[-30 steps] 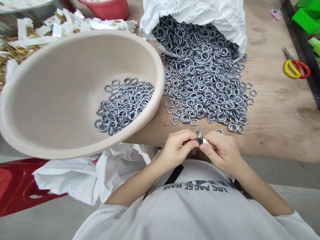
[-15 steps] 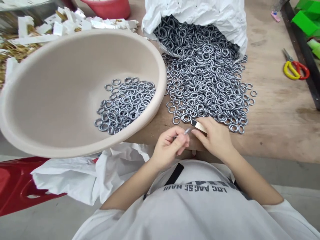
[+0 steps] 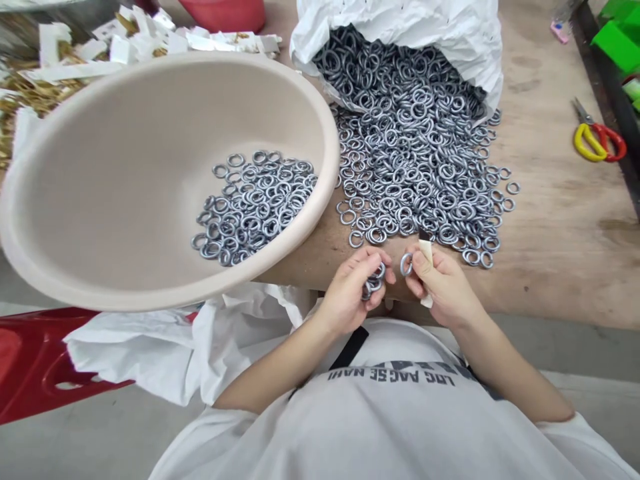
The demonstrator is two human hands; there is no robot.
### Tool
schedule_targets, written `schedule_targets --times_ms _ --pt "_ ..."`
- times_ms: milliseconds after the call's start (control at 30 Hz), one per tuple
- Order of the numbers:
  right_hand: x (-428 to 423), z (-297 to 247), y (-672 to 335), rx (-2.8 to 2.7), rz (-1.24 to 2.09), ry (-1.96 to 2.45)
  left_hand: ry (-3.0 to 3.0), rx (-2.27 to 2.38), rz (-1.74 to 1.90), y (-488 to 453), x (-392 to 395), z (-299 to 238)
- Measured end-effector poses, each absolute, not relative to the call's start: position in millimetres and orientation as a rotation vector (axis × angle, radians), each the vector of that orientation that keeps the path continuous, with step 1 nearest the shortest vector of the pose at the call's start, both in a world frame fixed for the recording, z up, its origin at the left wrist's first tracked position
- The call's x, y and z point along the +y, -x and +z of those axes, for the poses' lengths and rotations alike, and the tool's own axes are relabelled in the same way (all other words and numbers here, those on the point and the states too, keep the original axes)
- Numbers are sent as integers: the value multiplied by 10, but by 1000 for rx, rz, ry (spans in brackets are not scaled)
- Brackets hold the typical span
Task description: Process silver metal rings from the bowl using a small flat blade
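Beside one beige plastic basin (image 3: 100, 180), one white sack (image 3: 400, 17) spills hundreds of steel rings (image 3: 415, 153). The left hand (image 3: 345, 293) holds perhaps three rings (image 3: 374, 280); the right hand (image 3: 443, 283) holds one ring (image 3: 407, 264) and one pale strip (image 3: 426, 263).

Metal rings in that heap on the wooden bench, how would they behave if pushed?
The metal rings look stiff, keeping their round shape under the heap's weight. Pushed, they would probably slide and roll apart, since stray ones lie spread past the heap's edge.

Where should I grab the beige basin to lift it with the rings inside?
Probably by its thick rim on the near side, from below: that stretch overhangs the wooden table, leaving room to hook underneath.
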State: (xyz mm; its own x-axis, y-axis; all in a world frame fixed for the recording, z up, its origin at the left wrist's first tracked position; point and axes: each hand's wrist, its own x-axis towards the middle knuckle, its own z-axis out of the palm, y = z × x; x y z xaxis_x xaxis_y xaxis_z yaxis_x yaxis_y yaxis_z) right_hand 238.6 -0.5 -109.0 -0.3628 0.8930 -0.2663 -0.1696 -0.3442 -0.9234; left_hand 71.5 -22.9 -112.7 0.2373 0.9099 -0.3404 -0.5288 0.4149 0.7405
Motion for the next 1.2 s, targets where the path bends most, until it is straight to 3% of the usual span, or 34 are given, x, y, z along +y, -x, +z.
schedule_targets --times_ms 167,433,600,767,1000,1200 --pt "-121 -1133 -2281 -842 1828 1065 -786 895 1079 -835 -291 -1224" --pt "-74 -998 -2435 -1291 1625 1075 -1524 1080 1200 -743 -258 -1161" --pt "-76 -1062 -2379 -1153 1745 1061 -1657 1074 1119 -724 -251 -1150" --pt "-72 -1024 -2415 -1370 1679 1102 -1684 1060 1080 -685 -245 -1148" --pt "-86 -878 -2636 -2048 847 1193 -1675 1033 1084 -630 -228 -1086" --pt "-134 -788 -2636 -2250 740 1127 -1734 1008 1112 -590 -218 -1106"
